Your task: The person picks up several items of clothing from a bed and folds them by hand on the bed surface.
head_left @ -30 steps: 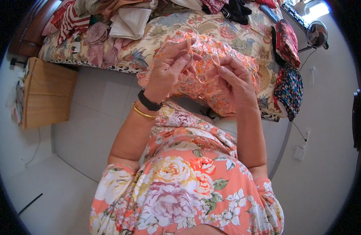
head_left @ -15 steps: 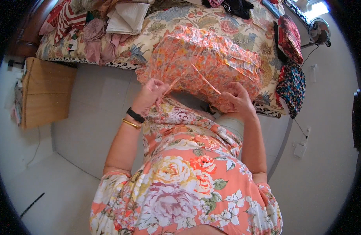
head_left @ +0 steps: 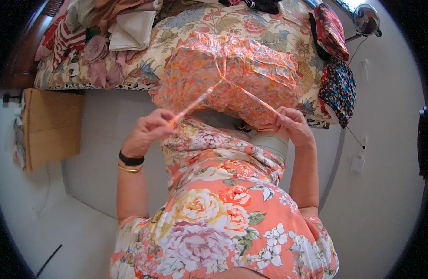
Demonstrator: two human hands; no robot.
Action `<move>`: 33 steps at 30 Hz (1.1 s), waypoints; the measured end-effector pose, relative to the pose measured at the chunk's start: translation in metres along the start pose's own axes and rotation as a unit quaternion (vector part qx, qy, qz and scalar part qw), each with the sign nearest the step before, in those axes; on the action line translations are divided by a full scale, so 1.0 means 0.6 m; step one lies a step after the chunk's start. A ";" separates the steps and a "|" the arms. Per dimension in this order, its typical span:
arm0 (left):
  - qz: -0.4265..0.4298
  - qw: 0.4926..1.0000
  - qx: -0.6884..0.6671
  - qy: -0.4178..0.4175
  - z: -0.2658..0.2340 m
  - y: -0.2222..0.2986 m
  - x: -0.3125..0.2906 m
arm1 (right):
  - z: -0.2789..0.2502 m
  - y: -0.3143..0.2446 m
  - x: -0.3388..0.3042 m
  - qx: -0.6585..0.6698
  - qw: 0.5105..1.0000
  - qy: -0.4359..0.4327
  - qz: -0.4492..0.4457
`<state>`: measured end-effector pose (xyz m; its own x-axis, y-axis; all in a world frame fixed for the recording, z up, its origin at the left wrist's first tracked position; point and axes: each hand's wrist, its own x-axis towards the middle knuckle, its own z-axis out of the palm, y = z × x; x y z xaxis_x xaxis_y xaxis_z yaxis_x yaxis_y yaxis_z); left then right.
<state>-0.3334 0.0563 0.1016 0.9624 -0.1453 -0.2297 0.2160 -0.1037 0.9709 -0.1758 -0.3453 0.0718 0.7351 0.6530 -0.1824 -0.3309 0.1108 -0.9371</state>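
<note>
A thin orange floral garment (head_left: 265, 69) lies bunched at the near edge of the bed, in front of me. Two narrow fabric ties (head_left: 255, 96) of similar print run from its upper part and cross over its middle. My left hand (head_left: 148, 131), wearing a black band and a gold bangle, is closed on the end of one tie. Closed too, my right hand (head_left: 295, 126) pinches the other tie near the garment's right edge. Both ties are stretched taut in a V toward me. How they are joined at the crossing is too small to tell.
The garment rests on a floral-covered bed (head_left: 177, 35). Heaped clothes (head_left: 91, 21) and a folded white cloth (head_left: 130, 30) lie at its far left. A brown box (head_left: 53, 128) stands left. To the right are a dark floral cloth bundle (head_left: 338, 90) and a fan (head_left: 366, 20).
My hands have moved apart, the left one outward and toward me. The ties, loose and separate before, are now crossed and drawn tight. The view has shifted slightly.
</note>
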 end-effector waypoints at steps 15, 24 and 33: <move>0.252 0.920 -0.290 0.077 0.086 0.073 0.122 | 0.145 -0.085 0.074 0.108 0.978 -0.005 -0.178; 0.199 0.956 -0.193 0.098 0.136 0.045 0.181 | 0.228 -0.077 0.123 0.014 0.994 -0.057 -0.093; 0.161 0.955 -0.197 0.154 0.136 0.040 0.187 | 0.203 -0.044 0.139 0.076 0.997 0.011 -0.005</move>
<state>-0.2335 -0.0430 0.0934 0.9793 0.1944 0.0571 -0.1120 0.2850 0.9520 -0.1782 -0.2025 0.1175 0.7510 0.6352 -0.1804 -0.4075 0.2308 -0.8836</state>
